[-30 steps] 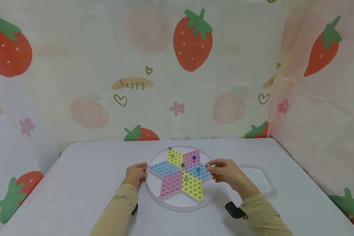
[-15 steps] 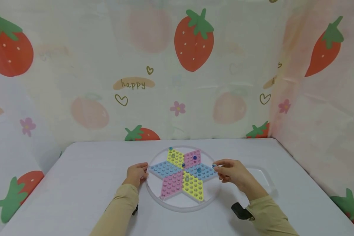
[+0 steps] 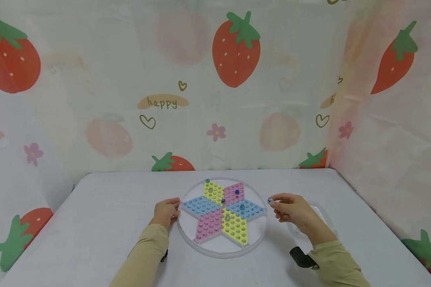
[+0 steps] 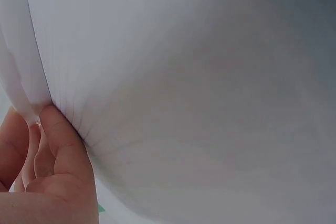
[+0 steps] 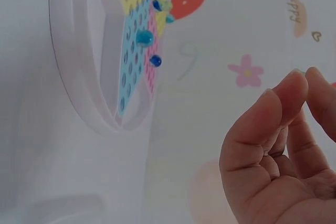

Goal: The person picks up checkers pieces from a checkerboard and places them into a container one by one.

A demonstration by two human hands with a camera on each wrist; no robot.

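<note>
A round Chinese checkers board (image 3: 220,254) with a yellow, pink and blue star of holes lies on the white table. Several glass marbles sit in its holes, among them a dark blue marble (image 3: 237,192) and a light blue marble (image 5: 145,38). At the board's left edge my left hand (image 3: 165,212) grips the rim between thumb and fingers; the left wrist view shows the fingertips at that rim (image 4: 39,66). Just right of the board, my right hand (image 3: 294,211) pinches a blue marble (image 3: 270,201) above the table. In the right wrist view that marble is mostly hidden behind the fingertips.
A clear shallow tray (image 3: 321,211) lies to the right, partly behind my right hand and forearm. The white table (image 3: 93,223) backs onto a curtain (image 3: 186,71) printed with strawberries, and a side curtain hangs at the right.
My right hand has moved right with the pinched marble, from over the board's right blue point to beyond the rim, overlapping more of the tray. My left hand has stayed at the rim.
</note>
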